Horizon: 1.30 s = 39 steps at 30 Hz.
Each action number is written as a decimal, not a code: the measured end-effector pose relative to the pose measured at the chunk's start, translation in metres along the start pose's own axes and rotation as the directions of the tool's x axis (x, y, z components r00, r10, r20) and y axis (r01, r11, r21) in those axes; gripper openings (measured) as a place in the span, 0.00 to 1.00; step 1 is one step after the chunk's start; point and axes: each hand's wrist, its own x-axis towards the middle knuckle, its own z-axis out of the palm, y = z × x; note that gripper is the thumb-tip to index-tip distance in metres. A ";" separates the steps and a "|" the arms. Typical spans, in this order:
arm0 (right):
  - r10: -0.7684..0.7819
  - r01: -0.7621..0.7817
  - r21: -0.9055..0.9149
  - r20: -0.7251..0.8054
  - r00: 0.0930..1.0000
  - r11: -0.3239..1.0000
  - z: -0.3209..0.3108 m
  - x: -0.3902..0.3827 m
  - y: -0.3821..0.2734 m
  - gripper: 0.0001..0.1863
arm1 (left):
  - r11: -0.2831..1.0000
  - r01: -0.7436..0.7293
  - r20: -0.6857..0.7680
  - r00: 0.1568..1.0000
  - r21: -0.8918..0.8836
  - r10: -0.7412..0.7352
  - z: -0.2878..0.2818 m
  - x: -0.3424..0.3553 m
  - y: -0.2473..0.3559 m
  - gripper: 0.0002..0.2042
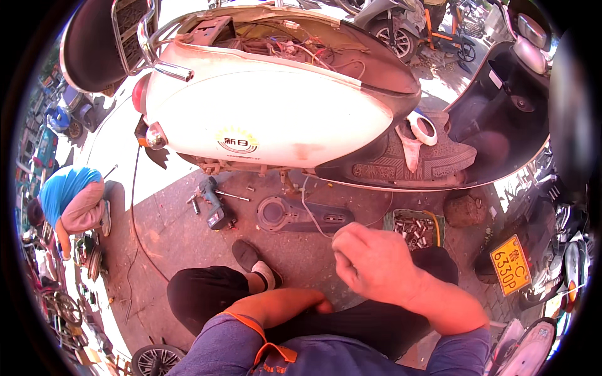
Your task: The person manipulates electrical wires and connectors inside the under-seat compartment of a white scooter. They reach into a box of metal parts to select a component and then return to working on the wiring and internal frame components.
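Observation:
My right hand is raised over my right thigh, its fingers curled in. What it holds, if anything, is hidden. A thin grey cable hangs from the scooter's underside and reaches the knuckles; I cannot tell whether it passes behind them or into the grip. My left hand rests low near my lap, its fingers out of sight. In front of me stands a white electric scooter with its seat area open and wires exposed. A grey oblong cover lies on the ground beneath it.
A cordless impact wrench with a long socket bar lies left of the cover. A bin of sockets and a stone sit to the right. A hose crosses the ground. Another person bends down at far left.

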 end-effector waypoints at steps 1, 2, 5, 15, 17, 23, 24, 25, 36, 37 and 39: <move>0.010 -0.009 -0.007 0.120 0.993 1.000 0.018 -0.007 0.008 0.12 | 1.000 -0.015 0.017 1.000 -0.020 0.015 -0.005 0.006 -0.001 0.18; 0.018 -0.017 -0.008 0.230 0.973 1.000 0.033 -0.012 0.018 0.13 | 0.999 -0.022 0.031 0.999 -0.038 0.023 -0.014 0.010 -0.003 0.18; -0.016 -0.054 0.163 0.403 0.915 0.985 0.042 -0.013 0.046 0.16 | 0.995 -0.032 0.045 0.998 -0.097 0.037 -0.048 0.015 -0.008 0.18; 0.102 -0.219 0.162 0.529 0.842 0.962 0.053 0.034 0.172 0.25 | 0.973 -0.005 -0.024 1.000 -0.232 0.000 -0.174 0.032 -0.005 0.17; 0.094 -0.187 0.160 0.463 0.882 0.969 0.055 0.039 0.187 0.28 | 0.972 0.009 -0.049 0.999 -0.237 -0.021 -0.190 0.032 -0.006 0.17; 0.046 -0.112 0.112 0.469 0.882 0.987 0.046 0.049 0.208 0.12 | 0.981 0.037 -0.157 0.985 -0.190 -0.068 -0.209 0.021 -0.022 0.16; 0.040 -0.114 0.123 0.488 0.872 0.986 0.042 0.055 0.205 0.09 | 0.983 0.042 -0.192 0.978 -0.180 -0.077 -0.212 0.017 -0.030 0.16; 0.014 -0.085 0.127 0.481 0.877 0.988 0.040 0.061 0.203 0.09 | 0.984 0.041 -0.231 0.970 -0.173 -0.081 -0.215 0.012 -0.035 0.16; -0.118 0.066 0.309 0.151 0.981 0.949 -0.012 0.053 0.125 0.08 | 0.945 -0.099 -0.572 0.814 -0.312 -0.103 -0.262 -0.275 0.103 0.16; -0.145 0.130 0.349 0.017 0.989 0.928 -0.020 0.053 0.117 0.09 | 0.924 -0.099 -0.522 0.845 -0.369 -0.118 -0.275 -0.316 0.137 0.17; -0.112 0.171 0.361 -0.177 0.978 0.917 -0.045 0.055 0.100 0.09 | 0.948 -0.173 -0.621 0.783 -0.266 -0.031 -0.288 -0.384 0.181 0.14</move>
